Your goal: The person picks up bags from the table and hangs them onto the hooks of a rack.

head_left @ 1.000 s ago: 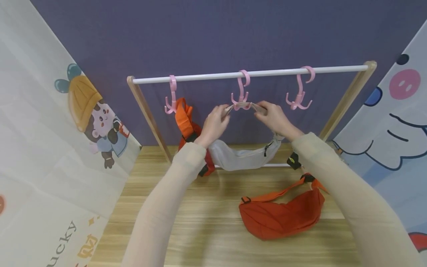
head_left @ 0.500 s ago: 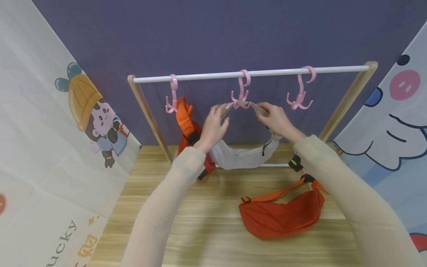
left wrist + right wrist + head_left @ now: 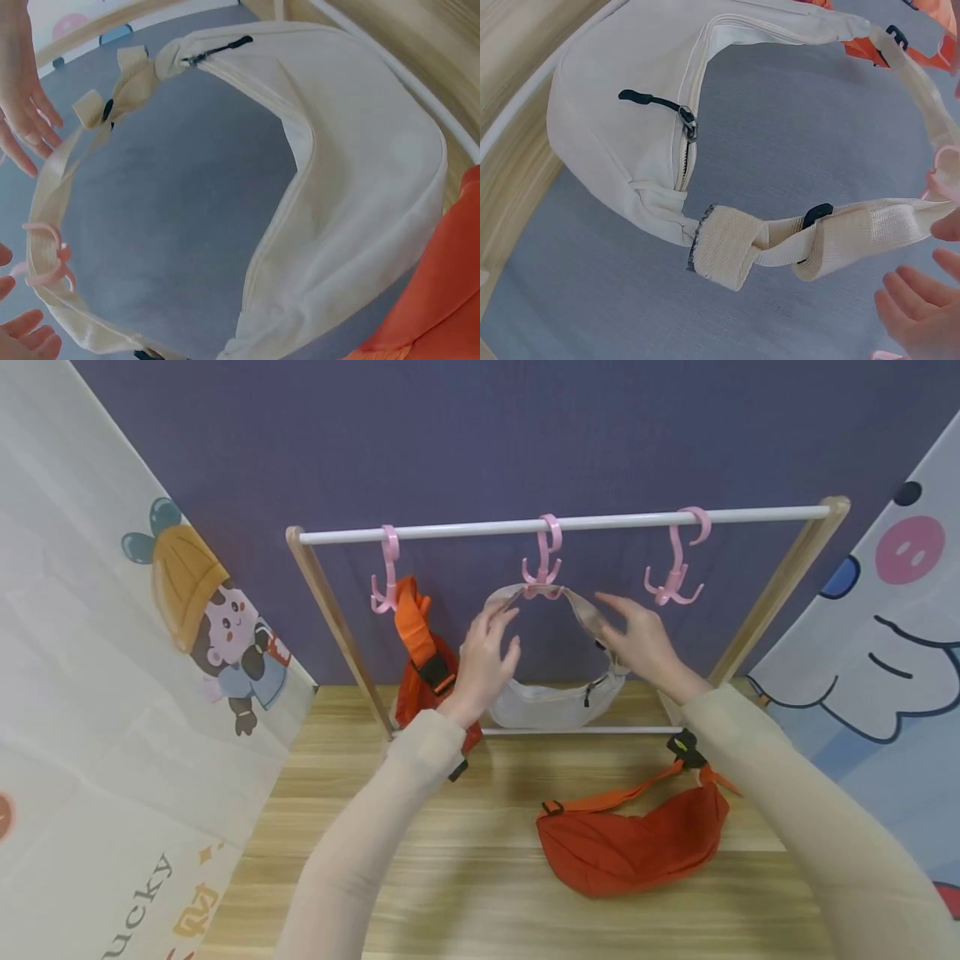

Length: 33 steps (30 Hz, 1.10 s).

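Note:
A cream bag hangs by its strap from the middle pink hook; the left wrist view shows the same bag with its strap over the pink hook. My left hand is beside the strap's left side, fingers apart and relaxed. On the other side, my right hand has its thumb and fingers spread near the strap. In the right wrist view the right hand is clear of the strap, holding nothing.
An orange-red bag hangs from the left pink hook, partly behind my left hand. Another red bag lies on the wooden surface. The right pink hook hangs bare from the white rail.
Both hands have let go of the strap and moved a little apart and downward. The cream bag now hangs from the hook with its strap in a rounded loop.

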Motion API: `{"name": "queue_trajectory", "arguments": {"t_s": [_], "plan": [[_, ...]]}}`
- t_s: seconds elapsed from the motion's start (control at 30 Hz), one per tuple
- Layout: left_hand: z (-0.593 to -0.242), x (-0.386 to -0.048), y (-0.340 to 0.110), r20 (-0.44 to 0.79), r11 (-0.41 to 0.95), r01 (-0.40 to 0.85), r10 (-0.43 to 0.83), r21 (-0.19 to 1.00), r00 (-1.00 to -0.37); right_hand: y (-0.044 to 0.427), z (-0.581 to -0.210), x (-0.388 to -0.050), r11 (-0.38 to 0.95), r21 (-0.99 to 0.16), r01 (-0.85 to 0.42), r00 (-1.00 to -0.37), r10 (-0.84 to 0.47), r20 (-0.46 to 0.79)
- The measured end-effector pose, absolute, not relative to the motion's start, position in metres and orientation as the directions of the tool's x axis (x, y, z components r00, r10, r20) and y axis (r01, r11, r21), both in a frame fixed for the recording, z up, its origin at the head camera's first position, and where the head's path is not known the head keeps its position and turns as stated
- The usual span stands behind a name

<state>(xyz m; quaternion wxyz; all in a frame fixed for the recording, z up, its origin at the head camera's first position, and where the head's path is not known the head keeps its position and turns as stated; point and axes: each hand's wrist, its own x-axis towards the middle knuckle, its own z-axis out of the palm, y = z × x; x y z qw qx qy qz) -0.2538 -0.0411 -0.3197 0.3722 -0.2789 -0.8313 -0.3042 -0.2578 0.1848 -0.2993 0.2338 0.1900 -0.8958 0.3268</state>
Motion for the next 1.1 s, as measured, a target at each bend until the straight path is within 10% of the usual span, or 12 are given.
{"name": "queue_trajectory", "arguments": {"t_s": [1.1], "plan": [[-0.392, -0.202, -0.016, 0.71, 0.563, 0.764, 0.395, 0.315, -0.583, 0.232, -0.349, -0.189, 0.777, -0.462, -0.428, -0.864, -0.2, 0.463]]}}
